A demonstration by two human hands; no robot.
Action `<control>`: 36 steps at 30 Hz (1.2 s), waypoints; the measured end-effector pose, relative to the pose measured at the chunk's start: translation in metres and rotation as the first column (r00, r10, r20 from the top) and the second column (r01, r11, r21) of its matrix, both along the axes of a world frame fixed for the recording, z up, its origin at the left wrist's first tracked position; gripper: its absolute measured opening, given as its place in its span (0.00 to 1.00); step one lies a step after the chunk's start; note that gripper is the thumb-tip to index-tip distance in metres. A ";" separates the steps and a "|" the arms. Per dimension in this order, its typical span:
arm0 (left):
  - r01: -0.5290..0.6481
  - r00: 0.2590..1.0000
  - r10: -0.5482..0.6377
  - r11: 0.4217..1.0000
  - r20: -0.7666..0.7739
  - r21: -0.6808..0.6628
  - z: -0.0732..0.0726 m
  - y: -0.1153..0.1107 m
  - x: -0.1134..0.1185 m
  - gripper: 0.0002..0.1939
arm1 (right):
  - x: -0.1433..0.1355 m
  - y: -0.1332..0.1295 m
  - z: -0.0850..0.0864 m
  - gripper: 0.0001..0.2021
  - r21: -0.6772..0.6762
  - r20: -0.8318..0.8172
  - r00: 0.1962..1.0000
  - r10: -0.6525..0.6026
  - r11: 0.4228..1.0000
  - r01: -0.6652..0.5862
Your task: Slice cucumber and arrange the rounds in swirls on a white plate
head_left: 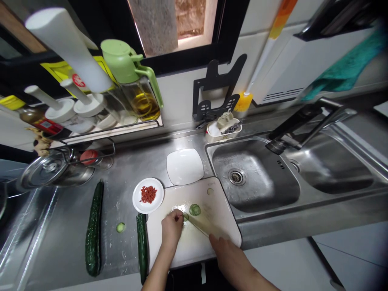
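My left hand (pixel 172 229) is closed in a pinch above the white cutting board (pixel 194 254). What its fingertips hold, if anything, is too small to make out. Right beside them is a thin cucumber slice (pixel 186 217), at the tip of a knife (pixel 198 226). My right hand (pixel 226 252) grips this knife from the lower right, its handle hidden in the fist. A small pile of cucumber slices (pixel 195 209) lies just beyond the blade, and one pale slice (pixel 210 191) sits near the board's far right corner. A cut cucumber (pixel 142 246) rests along the board's left edge.
Left on the steel counter are a whole cucumber (pixel 94 230) and a loose slice (pixel 120 227). A round plate with red bits (pixel 148 195) and a square white plate (pixel 184 166) stand behind the board. The sink (pixel 257 178) is right; a condiment shelf (pixel 130 129) hangs back left.
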State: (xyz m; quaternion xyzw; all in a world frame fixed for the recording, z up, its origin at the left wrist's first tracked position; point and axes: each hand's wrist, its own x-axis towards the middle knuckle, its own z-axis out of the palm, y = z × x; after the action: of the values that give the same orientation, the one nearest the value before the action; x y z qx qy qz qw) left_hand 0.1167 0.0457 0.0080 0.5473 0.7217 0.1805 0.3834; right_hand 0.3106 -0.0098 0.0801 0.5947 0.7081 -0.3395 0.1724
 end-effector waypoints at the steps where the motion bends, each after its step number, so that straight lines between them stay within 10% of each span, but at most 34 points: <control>1: -0.001 1.000 0.001 1.000 0.004 -0.002 0.000 0.000 0.000 0.10 | 0.003 -0.003 -0.004 0.27 -0.004 -0.014 1.000 0.000 1.000 0.000; 15: -0.195 0.967 0.203 0.978 -0.151 0.068 -0.001 -0.009 -0.041 0.13 | 0.031 -0.020 -0.010 0.27 -0.109 -0.038 0.993 -0.109 0.989 0.105; 21: -0.082 0.953 0.150 0.964 -0.262 0.252 -0.006 -0.011 -0.055 0.14 | 0.031 -0.022 -0.016 0.28 -0.112 -0.024 0.997 -0.071 0.991 0.068; 36: 0.338 0.934 -0.347 0.936 0.083 0.098 0.016 0.031 0.035 0.12 | 0.026 -0.017 -0.003 0.27 -0.083 -0.014 0.996 -0.088 0.993 0.086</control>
State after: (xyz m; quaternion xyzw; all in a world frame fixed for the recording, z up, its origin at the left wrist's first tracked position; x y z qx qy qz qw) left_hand 0.1517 0.0765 0.0238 0.6704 0.5874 0.1674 0.4213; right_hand 0.3368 -0.0269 0.0770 0.6143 0.6684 -0.3810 0.1754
